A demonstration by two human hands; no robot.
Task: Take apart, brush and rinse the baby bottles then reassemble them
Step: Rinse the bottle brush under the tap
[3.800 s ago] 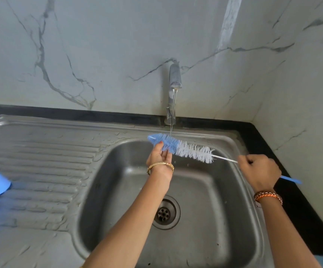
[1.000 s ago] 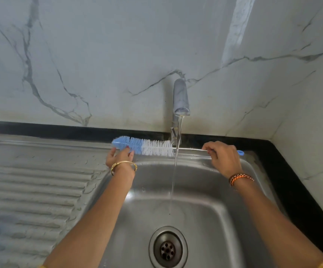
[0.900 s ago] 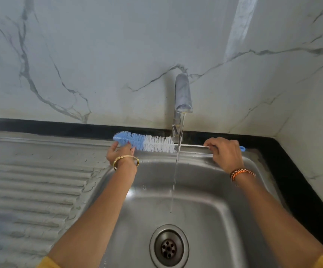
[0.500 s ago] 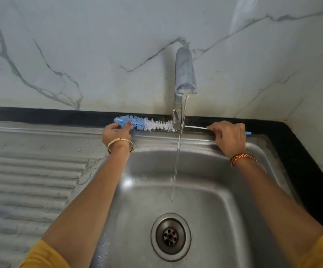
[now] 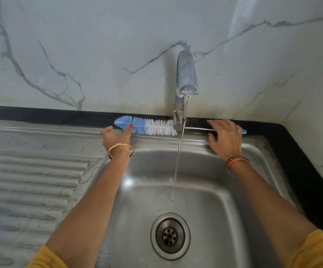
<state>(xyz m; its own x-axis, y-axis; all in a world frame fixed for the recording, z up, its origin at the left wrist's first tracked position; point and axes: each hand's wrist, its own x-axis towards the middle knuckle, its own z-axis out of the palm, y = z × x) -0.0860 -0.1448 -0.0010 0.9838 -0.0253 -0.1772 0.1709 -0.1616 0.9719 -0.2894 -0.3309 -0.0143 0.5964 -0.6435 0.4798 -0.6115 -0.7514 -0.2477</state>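
Our left hand had an open grip, with one straight finger touching the blue tip of the bottle brush, and our right hand lay flat with a wide, loose grip over the brush's thin handle. The brush lay flat along the back rim of the steel sink, just behind the tap, with its blue and white bristles to the left and the blue handle end poking out past our right hand. Water ran from the tap down into the sink, above the drain, and the black worktop ran around the sink below the marble wall.
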